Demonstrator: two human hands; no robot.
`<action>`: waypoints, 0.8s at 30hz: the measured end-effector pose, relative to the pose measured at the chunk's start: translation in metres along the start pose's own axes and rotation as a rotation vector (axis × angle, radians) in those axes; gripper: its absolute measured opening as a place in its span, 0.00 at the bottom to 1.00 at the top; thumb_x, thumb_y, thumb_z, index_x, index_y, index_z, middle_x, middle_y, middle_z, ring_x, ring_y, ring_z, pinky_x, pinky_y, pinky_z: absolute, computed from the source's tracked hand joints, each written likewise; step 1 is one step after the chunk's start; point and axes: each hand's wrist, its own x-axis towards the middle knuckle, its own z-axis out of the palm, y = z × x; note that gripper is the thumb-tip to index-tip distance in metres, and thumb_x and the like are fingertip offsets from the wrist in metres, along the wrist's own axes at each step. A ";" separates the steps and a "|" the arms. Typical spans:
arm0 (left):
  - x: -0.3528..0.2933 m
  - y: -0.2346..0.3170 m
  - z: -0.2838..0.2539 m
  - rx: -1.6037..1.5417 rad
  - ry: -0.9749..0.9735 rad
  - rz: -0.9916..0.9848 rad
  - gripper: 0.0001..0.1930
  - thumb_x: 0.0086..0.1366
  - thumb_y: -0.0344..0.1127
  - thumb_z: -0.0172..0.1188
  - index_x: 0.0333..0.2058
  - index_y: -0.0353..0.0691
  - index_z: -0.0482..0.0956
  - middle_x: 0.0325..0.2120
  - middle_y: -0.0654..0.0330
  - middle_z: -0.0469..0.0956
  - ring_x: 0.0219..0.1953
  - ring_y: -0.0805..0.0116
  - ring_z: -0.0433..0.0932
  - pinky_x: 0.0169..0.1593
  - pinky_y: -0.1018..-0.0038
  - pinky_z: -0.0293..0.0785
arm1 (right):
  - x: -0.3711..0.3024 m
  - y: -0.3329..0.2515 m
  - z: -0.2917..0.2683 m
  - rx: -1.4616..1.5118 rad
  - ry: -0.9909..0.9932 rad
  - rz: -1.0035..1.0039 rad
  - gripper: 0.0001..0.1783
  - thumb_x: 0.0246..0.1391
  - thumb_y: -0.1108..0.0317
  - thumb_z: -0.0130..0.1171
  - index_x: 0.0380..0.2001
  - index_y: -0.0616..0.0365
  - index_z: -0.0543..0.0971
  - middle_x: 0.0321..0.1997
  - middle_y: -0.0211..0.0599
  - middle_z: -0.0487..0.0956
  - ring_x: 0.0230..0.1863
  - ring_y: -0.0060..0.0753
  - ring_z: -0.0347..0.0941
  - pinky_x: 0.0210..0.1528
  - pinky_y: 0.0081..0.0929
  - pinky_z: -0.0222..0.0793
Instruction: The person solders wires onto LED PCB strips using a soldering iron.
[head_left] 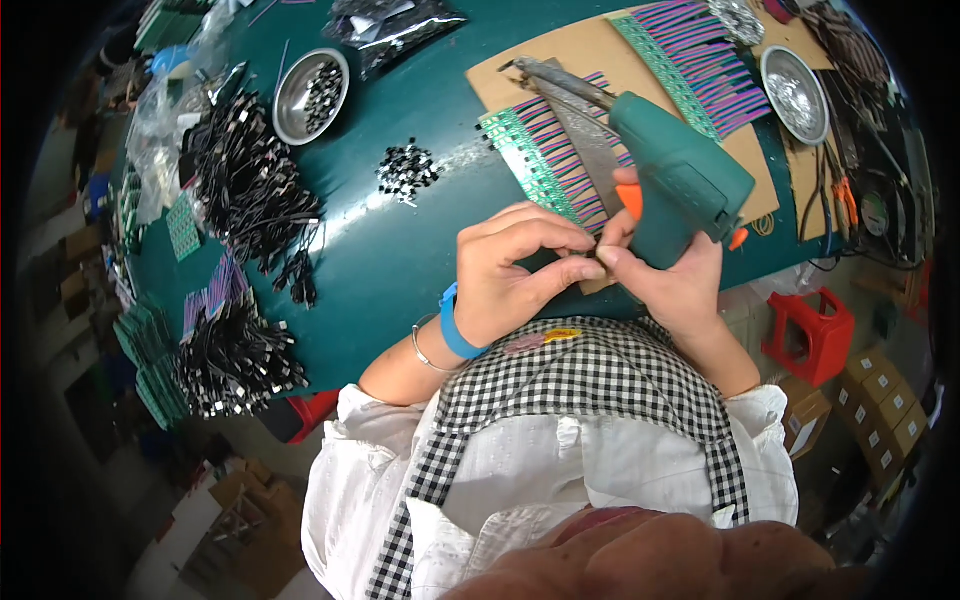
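"Green table (pixel 400 270) below; what are the hands doing?"
"Left hand (pixel 500 262) pinches a tiny, unclear piece (pixel 597 254); right hand (pixel 682 285) grips the glue gun (pixel 690 165), circuit panel (pixel 530 160) just beyond."
"Advice?"
"I'd steady both wrists, nozzle (pixel 567 81) pointing away."

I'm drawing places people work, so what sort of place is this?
Probably an electronics workshop: there's a green soldering gun, wired circuit boards and a heap of black cables.

Dark green table (pixel 360 235), steel bowl (pixel 288 105), heaped black cables (pixel 245 170), pile of small black-and-white pieces (pixel 408 172), brown cardboard (pixel 560 46).
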 end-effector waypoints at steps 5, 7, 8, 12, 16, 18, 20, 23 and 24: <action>-0.001 0.009 -0.011 0.014 -0.168 -0.196 0.05 0.52 0.26 0.66 0.28 0.32 0.81 0.23 0.58 0.80 0.25 0.72 0.79 0.29 0.80 0.73 | -0.004 0.014 -0.008 -0.144 -0.048 -0.073 0.32 0.39 0.87 0.57 0.53 0.69 0.64 0.48 0.42 0.71 0.32 0.22 0.73 0.32 0.20 0.71; -0.003 0.010 -0.015 0.007 -0.239 -0.330 0.02 0.53 0.24 0.64 0.27 0.32 0.81 0.24 0.58 0.81 0.26 0.74 0.79 0.29 0.81 0.73 | -0.005 0.016 -0.008 -0.143 -0.074 -0.055 0.33 0.40 0.88 0.58 0.53 0.69 0.64 0.47 0.42 0.72 0.32 0.22 0.73 0.33 0.20 0.71; -0.003 0.010 -0.016 0.006 -0.237 -0.331 0.02 0.53 0.24 0.64 0.27 0.32 0.81 0.24 0.58 0.81 0.26 0.74 0.79 0.29 0.81 0.73 | -0.005 0.016 -0.007 -0.144 -0.075 -0.053 0.33 0.40 0.88 0.58 0.53 0.69 0.64 0.47 0.42 0.72 0.32 0.22 0.73 0.33 0.20 0.71; -0.003 0.003 -0.022 -0.137 -0.153 -0.490 0.02 0.54 0.23 0.60 0.28 0.32 0.80 0.22 0.59 0.80 0.24 0.77 0.78 0.27 0.81 0.74 | -0.007 0.012 -0.004 -0.126 -0.024 -0.023 0.26 0.46 0.83 0.58 0.51 0.68 0.66 0.37 0.37 0.74 0.28 0.20 0.72 0.30 0.18 0.70; 0.017 -0.022 -0.042 -0.207 0.043 -0.698 0.05 0.59 0.26 0.57 0.29 0.29 0.77 0.21 0.58 0.78 0.22 0.77 0.75 0.28 0.82 0.72 | -0.013 0.005 -0.017 0.022 -0.015 -0.070 0.27 0.50 0.79 0.57 0.54 0.69 0.63 0.37 0.40 0.77 0.24 0.21 0.71 0.26 0.19 0.70; 0.025 -0.034 -0.051 -0.201 0.077 -0.725 0.05 0.59 0.27 0.58 0.29 0.29 0.77 0.21 0.59 0.78 0.21 0.77 0.74 0.27 0.82 0.72 | -0.015 0.000 -0.021 0.024 -0.001 -0.087 0.28 0.50 0.79 0.57 0.54 0.70 0.62 0.42 0.44 0.75 0.24 0.22 0.71 0.24 0.20 0.70; 0.031 -0.041 -0.057 -0.181 0.087 -0.773 0.05 0.58 0.28 0.58 0.28 0.30 0.77 0.20 0.60 0.78 0.20 0.77 0.74 0.26 0.83 0.71 | -0.021 0.002 -0.028 0.007 0.025 -0.088 0.29 0.49 0.78 0.58 0.54 0.71 0.61 0.54 0.51 0.67 0.23 0.24 0.71 0.21 0.20 0.70; 0.035 -0.049 -0.060 -0.167 0.073 -0.798 0.05 0.58 0.28 0.59 0.27 0.31 0.77 0.20 0.60 0.78 0.20 0.78 0.74 0.26 0.84 0.71 | -0.028 0.002 -0.032 -0.044 0.070 -0.038 0.31 0.48 0.72 0.59 0.53 0.74 0.61 0.50 0.51 0.69 0.19 0.26 0.68 0.19 0.20 0.66; 0.036 -0.049 -0.061 -0.170 0.066 -0.811 0.05 0.58 0.29 0.59 0.26 0.32 0.77 0.19 0.60 0.78 0.20 0.78 0.74 0.26 0.84 0.70 | -0.030 0.003 -0.035 -0.044 0.070 -0.033 0.31 0.48 0.72 0.59 0.53 0.74 0.61 0.50 0.51 0.69 0.19 0.26 0.68 0.19 0.20 0.66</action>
